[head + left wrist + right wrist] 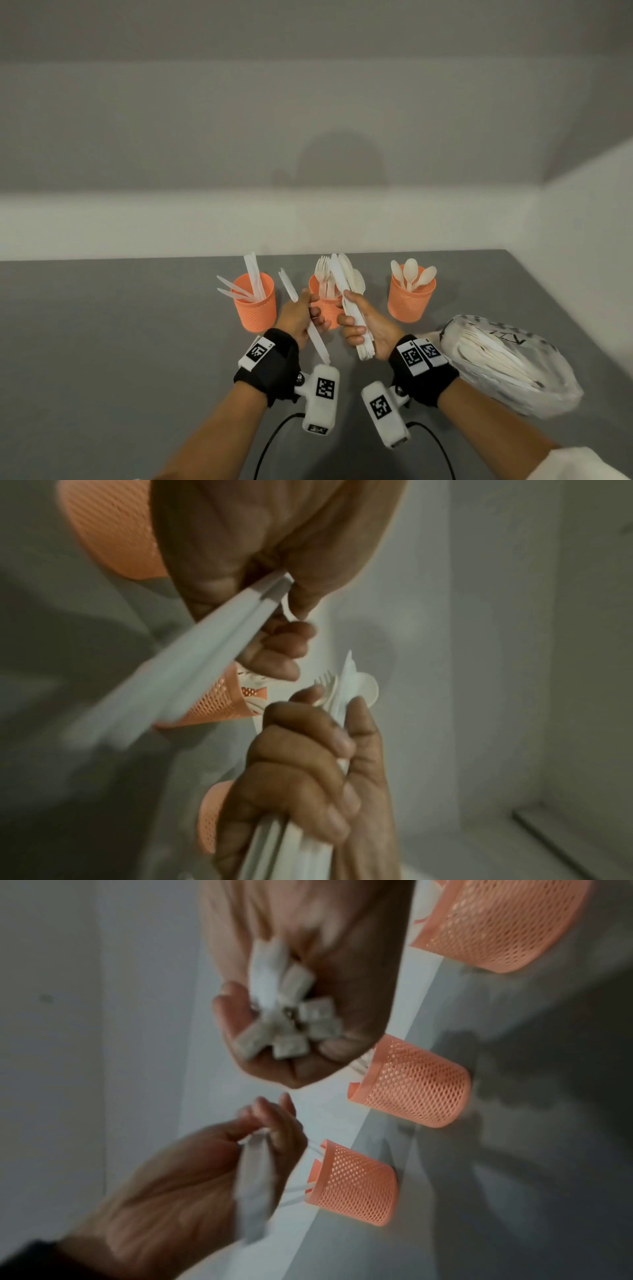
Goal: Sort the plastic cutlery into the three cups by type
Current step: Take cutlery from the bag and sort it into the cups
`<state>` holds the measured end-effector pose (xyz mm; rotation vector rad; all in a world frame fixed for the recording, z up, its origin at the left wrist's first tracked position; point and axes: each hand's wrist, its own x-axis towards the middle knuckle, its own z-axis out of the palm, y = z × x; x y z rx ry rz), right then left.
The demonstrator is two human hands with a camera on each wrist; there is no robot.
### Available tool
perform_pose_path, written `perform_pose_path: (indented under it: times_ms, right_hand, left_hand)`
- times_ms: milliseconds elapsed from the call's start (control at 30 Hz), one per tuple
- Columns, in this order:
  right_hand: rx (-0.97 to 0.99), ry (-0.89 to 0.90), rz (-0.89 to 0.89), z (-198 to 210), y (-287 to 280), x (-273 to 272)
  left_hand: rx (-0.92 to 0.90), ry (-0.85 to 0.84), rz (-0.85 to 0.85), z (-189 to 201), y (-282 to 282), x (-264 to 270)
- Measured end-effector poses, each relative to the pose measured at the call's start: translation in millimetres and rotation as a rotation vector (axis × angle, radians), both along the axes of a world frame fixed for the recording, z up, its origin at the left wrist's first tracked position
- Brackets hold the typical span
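While the right hand grips a cutlery bundle, the left hand, at nine o'clock, pinches a knife.

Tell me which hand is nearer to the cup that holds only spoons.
The right. The right hand, gripping a bundle of cutlery, is just left of the spoon cup. The left hand, pinching a knife, is farther left, beyond the middle cup.
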<state>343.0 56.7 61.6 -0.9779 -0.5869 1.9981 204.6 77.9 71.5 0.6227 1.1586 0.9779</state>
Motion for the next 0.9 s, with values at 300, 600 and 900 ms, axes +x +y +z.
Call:
perform_pose_path:
  times_ms: [300, 600, 900]
  right_hand:
    - [0.148, -0.309, -0.044, 1.2, -1.1, -21.2]
    - [0.258, -0.419, -0.161, -4.8, -2.6, -25.2]
    - [0.268, -0.487, -0.164, -10.6, 3.6, -24.6]
  left_hand:
    - [0.277, 0.233, -0.008, 18.0, -9.9, 11.0]
    - [0.254, 0.303, 0.022, 7.2, 0.5, 6.3]
    - [0.287, 0.358, 0.018, -8.2, 11.3, -5.9]
